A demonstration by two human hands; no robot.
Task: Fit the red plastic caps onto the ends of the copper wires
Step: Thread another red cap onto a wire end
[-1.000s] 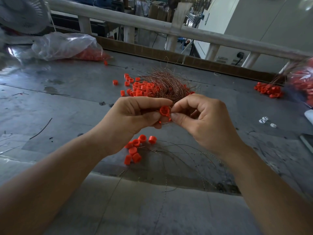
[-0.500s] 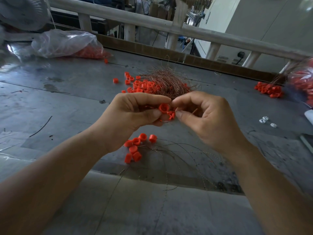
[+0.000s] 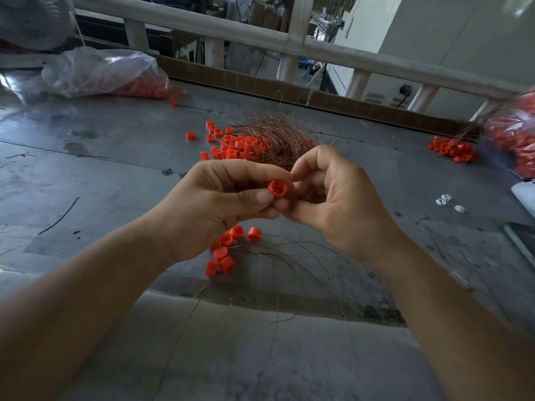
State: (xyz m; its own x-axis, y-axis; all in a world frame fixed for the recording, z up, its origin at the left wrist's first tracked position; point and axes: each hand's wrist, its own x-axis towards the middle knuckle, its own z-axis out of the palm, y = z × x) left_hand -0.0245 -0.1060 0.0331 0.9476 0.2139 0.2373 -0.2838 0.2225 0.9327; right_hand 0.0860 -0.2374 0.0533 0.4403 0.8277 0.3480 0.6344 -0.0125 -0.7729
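Observation:
My left hand [image 3: 220, 198] pinches a red plastic cap [image 3: 277, 189] between thumb and forefinger, its open end facing me. My right hand [image 3: 333, 195] meets it from the right, fingers curled, fingertips at the cap; whether a wire is between them cannot be seen. Behind the hands lies a tangle of copper wires [image 3: 278, 137] with loose red caps [image 3: 234, 146] mixed in at its left. Below the hands lie several capped wires [image 3: 225, 256], their thin strands [image 3: 304, 256] curving off to the right over the grey table [image 3: 115, 175].
A clear bag of red caps [image 3: 110, 73] lies at the back left, another bag [image 3: 515, 134] at the right edge with a small cap pile [image 3: 451, 149] beside it. Small white pieces [image 3: 447, 201] lie at the right. A white railing [image 3: 260, 33] runs behind the table.
The hands have drawn closer together and a little lower. The cap in my left hand has turned so its open end faces me; my right fingers now close in on it.

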